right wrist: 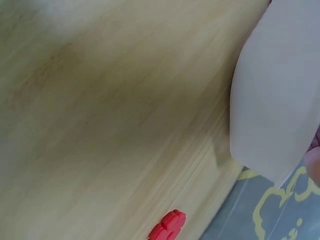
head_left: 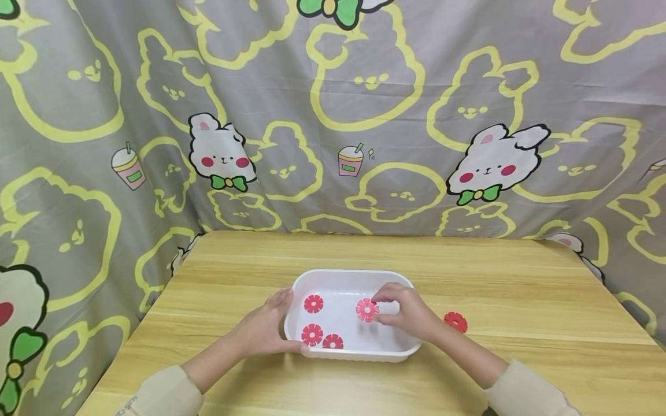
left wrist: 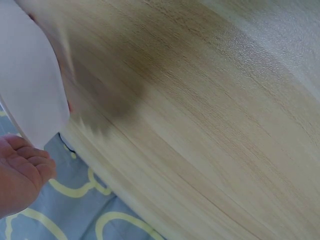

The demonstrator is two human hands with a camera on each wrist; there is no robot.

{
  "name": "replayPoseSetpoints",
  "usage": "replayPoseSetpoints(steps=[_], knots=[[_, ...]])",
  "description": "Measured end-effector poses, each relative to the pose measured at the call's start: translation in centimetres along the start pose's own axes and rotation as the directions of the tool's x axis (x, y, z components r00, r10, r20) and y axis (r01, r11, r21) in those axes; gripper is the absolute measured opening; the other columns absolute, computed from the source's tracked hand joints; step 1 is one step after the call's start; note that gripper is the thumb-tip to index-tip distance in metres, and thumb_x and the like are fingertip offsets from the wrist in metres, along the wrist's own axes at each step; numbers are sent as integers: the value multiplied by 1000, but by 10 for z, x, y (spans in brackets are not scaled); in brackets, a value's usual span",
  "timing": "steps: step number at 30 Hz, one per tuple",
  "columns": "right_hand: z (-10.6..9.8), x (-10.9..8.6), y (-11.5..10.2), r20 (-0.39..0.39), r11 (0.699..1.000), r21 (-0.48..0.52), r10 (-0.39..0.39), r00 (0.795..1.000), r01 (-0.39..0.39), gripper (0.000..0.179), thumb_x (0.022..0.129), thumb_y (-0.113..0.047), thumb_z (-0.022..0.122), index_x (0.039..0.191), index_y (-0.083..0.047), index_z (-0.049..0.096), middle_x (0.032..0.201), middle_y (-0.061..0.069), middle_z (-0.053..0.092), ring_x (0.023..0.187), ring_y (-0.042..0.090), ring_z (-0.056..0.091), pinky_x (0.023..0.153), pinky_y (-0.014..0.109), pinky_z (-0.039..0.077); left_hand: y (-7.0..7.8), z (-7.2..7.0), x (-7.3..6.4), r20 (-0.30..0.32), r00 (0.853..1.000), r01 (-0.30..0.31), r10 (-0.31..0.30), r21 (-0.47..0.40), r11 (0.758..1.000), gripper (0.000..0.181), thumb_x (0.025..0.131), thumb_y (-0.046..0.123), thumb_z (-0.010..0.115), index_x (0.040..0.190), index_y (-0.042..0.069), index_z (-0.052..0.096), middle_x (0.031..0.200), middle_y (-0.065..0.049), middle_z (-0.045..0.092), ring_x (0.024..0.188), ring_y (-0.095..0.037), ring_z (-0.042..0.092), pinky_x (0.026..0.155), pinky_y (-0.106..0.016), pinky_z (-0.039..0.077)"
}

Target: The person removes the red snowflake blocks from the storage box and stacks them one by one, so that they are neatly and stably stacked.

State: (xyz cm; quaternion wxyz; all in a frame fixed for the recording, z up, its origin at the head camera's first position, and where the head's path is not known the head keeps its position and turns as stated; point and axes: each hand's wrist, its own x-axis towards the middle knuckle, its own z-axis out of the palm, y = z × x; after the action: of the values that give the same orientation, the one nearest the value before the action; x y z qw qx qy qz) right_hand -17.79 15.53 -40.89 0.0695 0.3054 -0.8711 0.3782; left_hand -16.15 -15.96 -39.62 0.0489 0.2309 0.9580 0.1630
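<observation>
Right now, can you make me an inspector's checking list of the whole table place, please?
Surface: wood-grain table.
Job's things: white tray with three red flower-shaped discs lying in it; a pinkish disc held over it; a loose red disc on the table, right of the tray.
Clutter: nothing seen.
Hands: left hand holds the tray's left end; right hand pinches the pinkish disc.
Cables: nothing seen.
Surroundings: grey cloth with cartoon animals, behind the table and at both sides.
</observation>
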Motion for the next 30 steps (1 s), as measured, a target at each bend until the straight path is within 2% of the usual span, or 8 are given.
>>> replayPoseSetpoints(steps=[12, 15, 21, 30], knots=[[-16, -12, 1, -102, 994, -24, 100, 990, -103, 26, 71, -7, 79, 95, -7, 70, 93, 0, 66, 87, 26, 63, 79, 41, 56, 0, 0, -1, 5, 1000, 11, -11, -7, 1000, 115, 63, 69, 68, 141, -7, 31, 147, -25, 31, 136, -41, 30, 104, -52, 38], [-18, -17, 5, -143, 995, -50, 81, 986, -89, 27, 69, -6, 80, 94, -7, 70, 92, -1, 66, 85, 24, 63, 77, 37, 57, 1, 0, -1, 12, 1000, 24, -23, -5, 1000, 115, 63, 69, 68, 141, -6, 30, 147, -24, 31, 136, -40, 30, 104, -53, 38], [-22, -26, 15, -241, 994, -108, -8, 970, -18, 28, 63, 0, 81, 88, -4, 70, 88, 2, 67, 76, 21, 60, 68, 29, 55, 2, 0, -1, 11, 1000, 24, -24, -7, 1000, 115, 64, 70, 68, 141, -6, 31, 147, -24, 31, 136, -40, 30, 105, -53, 37], [-33, -40, 23, -324, 987, -162, -50, 945, -3, 30, 60, 2, 81, 87, -4, 71, 87, 2, 68, 79, 12, 62, 70, 26, 56, 2, -1, -1, 13, 1000, 18, -18, -11, 1000, 114, 64, 69, 67, 141, -7, 30, 147, -25, 31, 136, -40, 30, 105, -53, 37]])
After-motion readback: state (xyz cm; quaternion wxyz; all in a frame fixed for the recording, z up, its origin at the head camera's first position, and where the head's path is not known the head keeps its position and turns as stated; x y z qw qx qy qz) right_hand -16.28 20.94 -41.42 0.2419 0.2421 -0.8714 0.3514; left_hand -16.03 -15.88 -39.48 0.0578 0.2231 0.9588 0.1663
